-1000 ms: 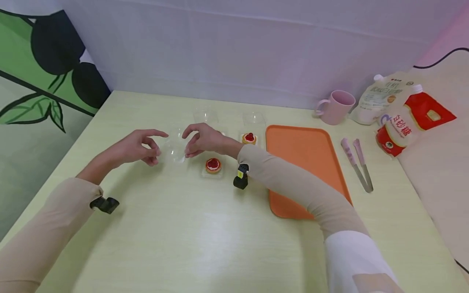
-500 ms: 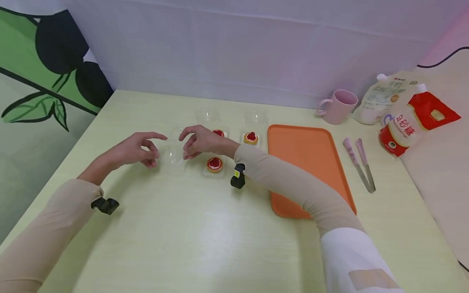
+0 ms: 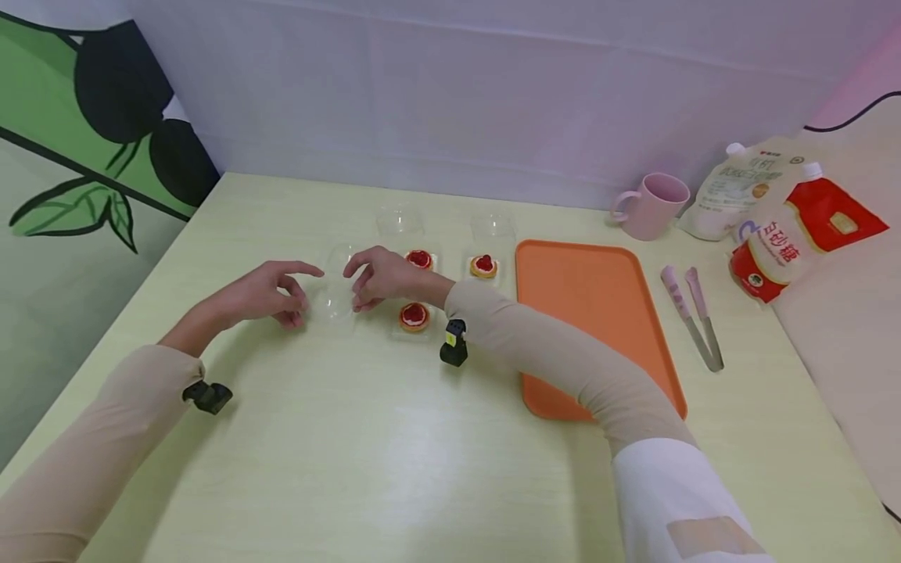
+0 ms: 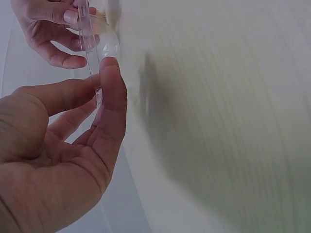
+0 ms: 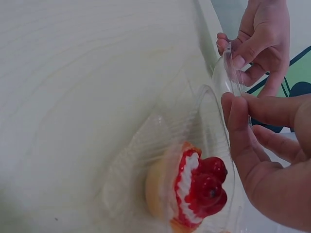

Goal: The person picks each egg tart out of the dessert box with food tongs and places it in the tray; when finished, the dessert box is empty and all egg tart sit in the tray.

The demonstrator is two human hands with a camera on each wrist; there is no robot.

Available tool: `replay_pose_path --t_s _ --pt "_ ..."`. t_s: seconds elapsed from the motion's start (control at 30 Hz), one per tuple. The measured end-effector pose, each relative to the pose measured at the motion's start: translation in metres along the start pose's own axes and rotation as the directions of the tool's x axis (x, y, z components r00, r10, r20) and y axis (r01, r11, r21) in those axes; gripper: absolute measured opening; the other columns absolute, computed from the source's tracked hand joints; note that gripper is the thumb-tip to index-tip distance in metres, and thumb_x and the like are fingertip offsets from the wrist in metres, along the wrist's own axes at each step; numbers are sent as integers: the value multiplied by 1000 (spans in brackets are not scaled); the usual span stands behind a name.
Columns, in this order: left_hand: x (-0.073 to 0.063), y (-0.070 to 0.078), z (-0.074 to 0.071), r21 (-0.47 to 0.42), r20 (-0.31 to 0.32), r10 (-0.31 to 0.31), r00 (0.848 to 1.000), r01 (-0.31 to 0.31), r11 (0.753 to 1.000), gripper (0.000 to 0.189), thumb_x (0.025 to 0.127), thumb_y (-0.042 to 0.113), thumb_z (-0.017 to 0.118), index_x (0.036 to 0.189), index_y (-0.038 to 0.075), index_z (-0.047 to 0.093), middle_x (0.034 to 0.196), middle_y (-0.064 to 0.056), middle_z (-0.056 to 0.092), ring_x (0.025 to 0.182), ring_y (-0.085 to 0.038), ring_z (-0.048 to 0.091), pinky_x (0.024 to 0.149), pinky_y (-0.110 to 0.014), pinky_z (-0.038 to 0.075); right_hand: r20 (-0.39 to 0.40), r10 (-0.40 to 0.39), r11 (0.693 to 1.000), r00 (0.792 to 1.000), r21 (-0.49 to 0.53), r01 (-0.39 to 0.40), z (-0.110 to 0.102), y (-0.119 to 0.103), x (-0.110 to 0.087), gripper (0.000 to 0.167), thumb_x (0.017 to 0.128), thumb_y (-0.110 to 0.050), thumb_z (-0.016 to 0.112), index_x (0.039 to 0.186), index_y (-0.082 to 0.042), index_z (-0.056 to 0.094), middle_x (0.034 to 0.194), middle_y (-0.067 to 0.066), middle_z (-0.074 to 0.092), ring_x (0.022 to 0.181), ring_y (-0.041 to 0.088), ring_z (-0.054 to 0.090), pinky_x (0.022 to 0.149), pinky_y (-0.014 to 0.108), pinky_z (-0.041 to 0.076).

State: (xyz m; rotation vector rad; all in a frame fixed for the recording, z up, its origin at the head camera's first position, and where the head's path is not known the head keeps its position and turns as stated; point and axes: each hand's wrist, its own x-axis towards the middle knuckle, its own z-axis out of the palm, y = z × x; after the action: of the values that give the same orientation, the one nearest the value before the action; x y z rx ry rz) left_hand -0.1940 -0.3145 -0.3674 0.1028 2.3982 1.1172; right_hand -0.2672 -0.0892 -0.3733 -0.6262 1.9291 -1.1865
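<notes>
Support surface: pale wood-grain table (image 3: 281, 469). Right of centre: orange rectangular tray (image 3: 598, 289) with rounded corners, flat. Right of tray: two pink-handled metal utensils (image 3: 676, 291), handles to far side, metal ends converging to near side. Far right: pink mug (image 3: 660, 205), upright, handle to left; right of mug, white pouch (image 3: 725, 195) with white cap; nearer, red-and-white pouch (image 3: 777, 242) marked 白砂糖, tilted right, white-capped. Far side: white backdrop (image 3: 422, 94). Far left: green-and-black leaf-patterned panel (image 3: 42, 188).

A clear, thin-walled plastic container (image 3: 338, 303) with a rounded dome is held over the surface (image 3: 317, 469), its opposite sides pinched by the left hand's fingers (image 4: 112, 97) and right hand's fingers (image 5: 239, 116).
</notes>
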Motion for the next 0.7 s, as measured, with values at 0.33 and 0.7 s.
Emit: replay_pose_path --t_s 0.33,0.7 --pt "4 -6 5 12 13 -17 1000 17 1000 58 94 -4 53 149 -3 34 95 -18 64 76 -23 69 72 -36 60 -47 -23 988 999 -152 16 6 2 0 46 87 4 72 130 3 58 88 10 65 76 21 73 72 28 59" --pt "4 -3 7 36 8 -34 999 33 999 58 98 3 55 150 -3 30 94 -17 65 75 -20 68 71 -35 60 -65 -22 981 998 -193 9 3 -1 -3 42 87 0 73 127 3 60 99 16 72 78 20 73 71 22 57"
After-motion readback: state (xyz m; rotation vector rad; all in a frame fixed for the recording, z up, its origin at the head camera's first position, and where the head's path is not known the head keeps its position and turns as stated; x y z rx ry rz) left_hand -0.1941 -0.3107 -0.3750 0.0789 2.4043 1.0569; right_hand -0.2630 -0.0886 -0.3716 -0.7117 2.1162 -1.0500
